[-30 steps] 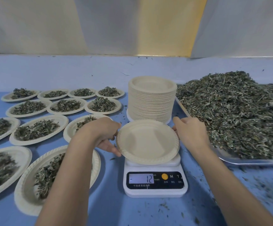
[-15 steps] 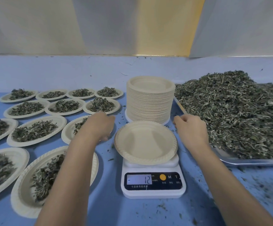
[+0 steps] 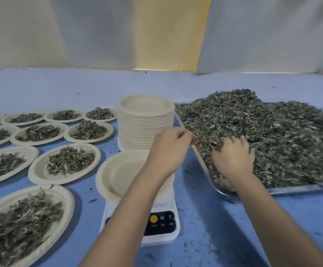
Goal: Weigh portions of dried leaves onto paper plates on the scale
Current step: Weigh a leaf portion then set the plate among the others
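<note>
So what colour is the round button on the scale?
Orange. The button shows on the scale in the head view.

Scale (image 3: 161, 226) front panel, letters M and T, smaller print unreadable

- Right hand (image 3: 233, 158), centre right, fingers curled into dried leaves (image 3: 272, 132) on tray (image 3: 295, 187).
- Left hand (image 3: 171, 143) curled at tray's edge.
- Plate (image 3: 118, 174) sits on scale (image 3: 162, 234), lower centre.
</note>
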Motion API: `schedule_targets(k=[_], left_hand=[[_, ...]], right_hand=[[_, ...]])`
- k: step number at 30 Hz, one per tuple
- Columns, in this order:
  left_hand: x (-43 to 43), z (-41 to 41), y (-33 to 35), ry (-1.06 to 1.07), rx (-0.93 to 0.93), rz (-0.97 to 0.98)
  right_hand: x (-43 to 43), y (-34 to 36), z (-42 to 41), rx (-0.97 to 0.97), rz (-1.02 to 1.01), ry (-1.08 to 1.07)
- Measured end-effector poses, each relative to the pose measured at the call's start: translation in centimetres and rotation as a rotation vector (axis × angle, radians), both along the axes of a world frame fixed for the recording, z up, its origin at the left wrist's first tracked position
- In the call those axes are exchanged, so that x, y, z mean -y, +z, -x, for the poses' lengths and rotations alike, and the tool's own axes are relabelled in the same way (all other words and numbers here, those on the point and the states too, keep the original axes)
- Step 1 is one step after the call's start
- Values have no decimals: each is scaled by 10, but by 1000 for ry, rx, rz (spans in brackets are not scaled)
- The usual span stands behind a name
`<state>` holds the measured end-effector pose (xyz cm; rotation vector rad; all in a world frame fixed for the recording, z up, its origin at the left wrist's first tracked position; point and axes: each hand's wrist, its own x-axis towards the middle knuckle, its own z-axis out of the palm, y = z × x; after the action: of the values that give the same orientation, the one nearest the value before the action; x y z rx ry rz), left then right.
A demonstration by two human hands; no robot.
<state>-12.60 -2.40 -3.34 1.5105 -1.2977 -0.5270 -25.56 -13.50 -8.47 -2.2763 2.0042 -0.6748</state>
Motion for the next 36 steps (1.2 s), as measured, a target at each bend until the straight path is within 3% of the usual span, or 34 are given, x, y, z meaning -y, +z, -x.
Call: schedule_targets(k=[3, 8, 12, 18, 22, 27, 30, 33, 36], left_hand=[[12, 19, 0, -38, 31, 15], [23, 34, -2, -77, 82, 18], [24, 32, -6, -79, 44, 31], [18, 18, -3, -70, -38, 77], [14, 7, 2, -71, -105, 88], [9, 1, 3, -55, -135, 90], [10, 2, 1, -47, -129, 84], [10, 3, 0, -42, -115, 73], [11, 4, -1, -48, -113, 71]], right_hand=[[10, -5, 9, -156, -243, -136], [20, -7, 11, -105, -448, -182], [25, -8, -4, 38, -400, -135], [25, -13, -26, 56, -251, 126], [28, -13, -18, -30, -1, 56], [27, -13, -15, -147, 83, -24], [30, -19, -17, -155, 4, -2], [36, -24, -17, -3, -193, 122], [39, -28, -15, -12, -201, 273]])
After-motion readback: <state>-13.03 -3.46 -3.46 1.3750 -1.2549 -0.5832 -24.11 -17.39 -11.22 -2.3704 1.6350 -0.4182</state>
